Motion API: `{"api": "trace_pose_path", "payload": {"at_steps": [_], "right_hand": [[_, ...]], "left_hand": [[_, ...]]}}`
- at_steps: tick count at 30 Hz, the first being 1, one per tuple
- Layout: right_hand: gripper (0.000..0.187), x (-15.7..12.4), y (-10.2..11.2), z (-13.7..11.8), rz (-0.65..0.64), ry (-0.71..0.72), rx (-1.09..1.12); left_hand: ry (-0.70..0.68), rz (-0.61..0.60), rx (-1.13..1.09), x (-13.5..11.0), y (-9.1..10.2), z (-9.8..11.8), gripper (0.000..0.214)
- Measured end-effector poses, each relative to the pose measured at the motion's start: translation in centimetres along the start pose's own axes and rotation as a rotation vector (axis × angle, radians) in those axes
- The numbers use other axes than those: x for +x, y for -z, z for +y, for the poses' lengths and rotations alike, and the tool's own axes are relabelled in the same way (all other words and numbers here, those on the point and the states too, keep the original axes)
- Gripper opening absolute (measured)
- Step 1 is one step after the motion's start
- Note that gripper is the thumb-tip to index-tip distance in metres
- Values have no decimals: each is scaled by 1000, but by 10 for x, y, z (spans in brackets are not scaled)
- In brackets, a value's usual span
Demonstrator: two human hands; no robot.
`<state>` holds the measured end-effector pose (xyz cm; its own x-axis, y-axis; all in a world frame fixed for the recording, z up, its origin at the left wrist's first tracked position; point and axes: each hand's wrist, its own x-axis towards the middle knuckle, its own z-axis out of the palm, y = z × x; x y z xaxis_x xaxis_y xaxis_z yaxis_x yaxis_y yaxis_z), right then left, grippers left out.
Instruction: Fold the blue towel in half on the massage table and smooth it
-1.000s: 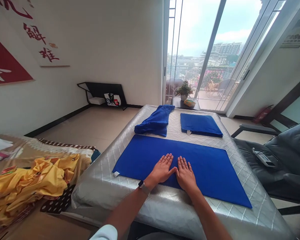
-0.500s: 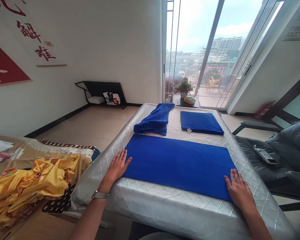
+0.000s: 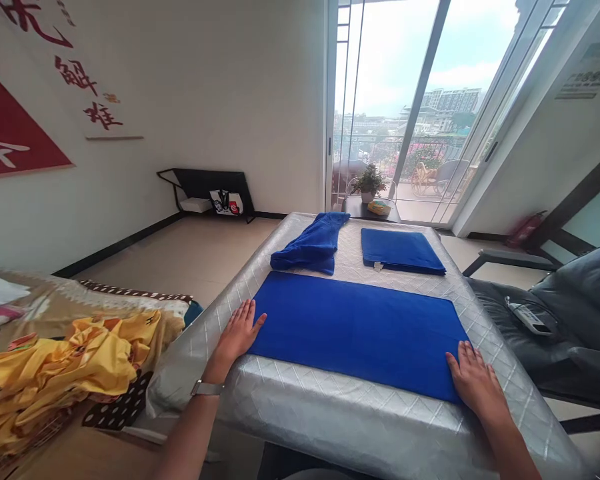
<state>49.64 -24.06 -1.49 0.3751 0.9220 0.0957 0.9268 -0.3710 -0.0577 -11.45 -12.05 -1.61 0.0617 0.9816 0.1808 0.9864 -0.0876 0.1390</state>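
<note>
Left hand [image 3: 236, 331], right hand [image 3: 476, 381] open, flat, at opposite ends of blue towel [image 3: 357, 337]; 1 s earlier together mid-towel.

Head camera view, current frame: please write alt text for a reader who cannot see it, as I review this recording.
A person's left hand and right hand rest at the two ends of a flat blue cloth on a silver quilted surface. Beyond it lie a bunched blue cloth and a folded blue cloth.
</note>
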Motion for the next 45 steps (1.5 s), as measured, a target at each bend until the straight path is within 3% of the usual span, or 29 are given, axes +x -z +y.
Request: {"api": "trace_pose_path", "payload": {"at_steps": [3,7,10,12,15,22,25,27,33,36,41,45], "right_hand": [[72,4,18,-42,-3,108,-29],[67,13,39,-140,-74,306,16],[66,20,41,-204,-116,396,58],[66,24,34,-228,-130,416,70],[67,27,22,-237,-153,395,79],[69,30,15,-227,-172,385,79],[69,36,13,-201,-166,356,31],[69,43,10,-166,-145,319,-7],[73,61,-4,-32,-88,163,-80],[73,64,-6,3,-96,144,-79],[72,64,1,2,-113,125,-100],[69,66,19,-41,-52,166,-69]], "left_hand": [[-91,-10,-30,10,6,40,82],[-371,-75,-87,31,10,131,78],[-512,-86,-119,46,5,192,77],[-519,-78,-128,52,-3,216,78],[-482,-88,-133,54,-16,229,79],[-462,-105,-125,52,-22,223,81],[-419,-139,-108,57,-18,202,82],[-372,-148,-89,61,-16,171,82],[-106,-133,-8,69,-9,43,88],[-26,-127,-3,68,-8,8,90],[-6,-166,27,70,-7,2,90],[118,-120,41,81,-1,27,92]]}}
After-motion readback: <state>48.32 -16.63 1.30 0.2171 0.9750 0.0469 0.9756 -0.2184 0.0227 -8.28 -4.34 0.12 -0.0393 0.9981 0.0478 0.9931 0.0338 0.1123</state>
